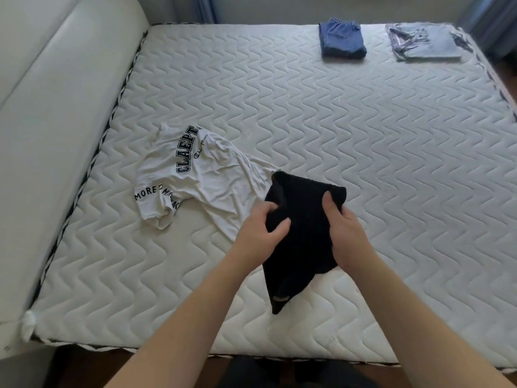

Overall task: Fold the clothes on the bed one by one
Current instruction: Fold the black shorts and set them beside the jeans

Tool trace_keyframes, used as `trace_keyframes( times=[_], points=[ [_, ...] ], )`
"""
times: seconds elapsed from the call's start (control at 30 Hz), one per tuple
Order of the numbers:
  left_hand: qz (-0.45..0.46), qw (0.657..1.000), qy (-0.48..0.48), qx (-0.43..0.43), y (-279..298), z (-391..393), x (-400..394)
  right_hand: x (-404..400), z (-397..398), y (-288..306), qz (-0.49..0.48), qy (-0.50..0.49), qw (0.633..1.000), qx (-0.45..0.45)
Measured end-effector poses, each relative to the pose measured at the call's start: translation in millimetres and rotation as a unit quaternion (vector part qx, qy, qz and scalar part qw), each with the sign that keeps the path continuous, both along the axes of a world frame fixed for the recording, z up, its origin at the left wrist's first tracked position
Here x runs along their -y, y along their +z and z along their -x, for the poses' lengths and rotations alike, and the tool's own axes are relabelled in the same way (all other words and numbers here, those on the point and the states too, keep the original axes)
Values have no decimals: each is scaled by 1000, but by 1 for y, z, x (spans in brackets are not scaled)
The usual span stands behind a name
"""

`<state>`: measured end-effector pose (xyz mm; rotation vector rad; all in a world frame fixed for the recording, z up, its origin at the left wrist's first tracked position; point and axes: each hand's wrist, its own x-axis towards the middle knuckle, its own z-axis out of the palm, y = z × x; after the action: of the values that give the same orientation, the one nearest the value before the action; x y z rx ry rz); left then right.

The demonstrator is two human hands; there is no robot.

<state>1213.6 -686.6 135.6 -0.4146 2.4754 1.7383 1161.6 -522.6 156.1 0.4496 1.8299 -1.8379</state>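
Two bare hands meet over the near middle of the white quilted mattress (335,130), both clamped on one crumpled black knitted garment (302,236). The left hand (258,231) has its fingers curled into the cloth's left edge, the thumb pressed onto the fabric toward the middle. The right hand (344,228) grips the right edge, thumb pointing up along the cloth and the other fingers tucked out of sight behind it. Between the two grips the black cloth is bunched and lifted; above them its upper edge stands up in a rounded fold, and below them the rest hangs down toward the person, ending in a narrow point that lies on the mattress, with a small pale patch showing close to that tip.

Just left of the left hand, and partly under the black cloth's upper left corner, lies a rumpled white short-sleeved T-shirt with dark block lettering (195,177), spread unfolded on the mattress. Well beyond the grip, at the far edge of the bed, sit two folded pieces: a dark blue folded denim garment (342,40) straight ahead and slightly right, and a pale grey-blue folded garment (423,42) further right of it, the two apart from each other.

Off to the left of everything runs a white padded headboard (42,107) along the side of the mattress.
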Motion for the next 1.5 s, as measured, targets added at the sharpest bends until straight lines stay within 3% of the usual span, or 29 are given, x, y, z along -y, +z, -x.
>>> trace_keyframes(
  times=[0.13,0.4,0.5,0.63,0.9,1.07,1.2,1.5],
  points=[
    [38,999,8,10,47,20,24,-17,12,32,7,-56,997,-49],
    [23,1000,-7,14,147,43,60,-78,43,94,-1,-89,987,-136],
    [-25,999,-45,-12,180,46,53,-112,52,112,-15,-52,983,-178],
    [58,993,-92,-51,210,60,32,-159,65,127,-71,15,971,-229],
    [242,955,-123,-117,231,86,-25,-230,95,147,-158,172,925,-300],
    [223,958,-120,-137,228,93,-51,-252,110,135,-201,216,897,-330],
    [207,963,-79,-151,221,94,-60,-264,123,129,-178,149,906,-354],
    [130,973,-17,-189,228,84,-47,-258,126,156,-76,131,929,-339]
  ],
)
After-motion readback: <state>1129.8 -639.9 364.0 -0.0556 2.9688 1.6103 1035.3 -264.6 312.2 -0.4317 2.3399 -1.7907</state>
